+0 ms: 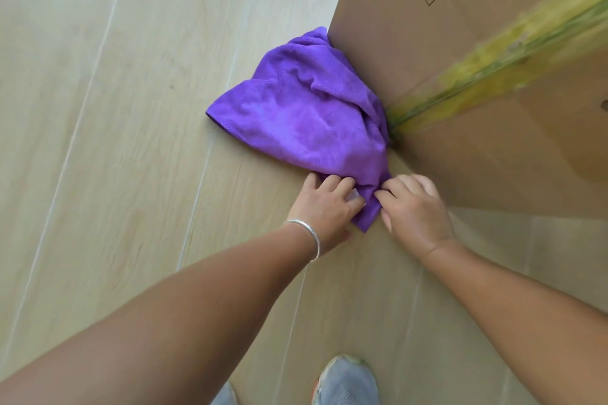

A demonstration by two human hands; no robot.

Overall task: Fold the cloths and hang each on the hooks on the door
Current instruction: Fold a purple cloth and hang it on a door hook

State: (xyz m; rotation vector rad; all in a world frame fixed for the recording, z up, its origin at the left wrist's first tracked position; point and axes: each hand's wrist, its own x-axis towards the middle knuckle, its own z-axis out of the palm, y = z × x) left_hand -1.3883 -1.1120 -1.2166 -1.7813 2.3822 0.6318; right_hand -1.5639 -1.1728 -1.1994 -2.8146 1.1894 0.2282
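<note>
Both my left hand [324, 207] and right hand [413, 207] pinch the soft, limp cloth's [296, 108] near corner, probably by its label.

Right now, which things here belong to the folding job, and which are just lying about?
Job: purple cloth, crumpled on the floor; left hand and right hand, both gripping its near corner.
Lying about: cardboard box against the cloth, yellow tape, bracelet, shoe.

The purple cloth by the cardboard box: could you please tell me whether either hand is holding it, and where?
Both hold it: the left hand and right hand pinch the crumpled purple microfibre cloth at its near corner.
</note>
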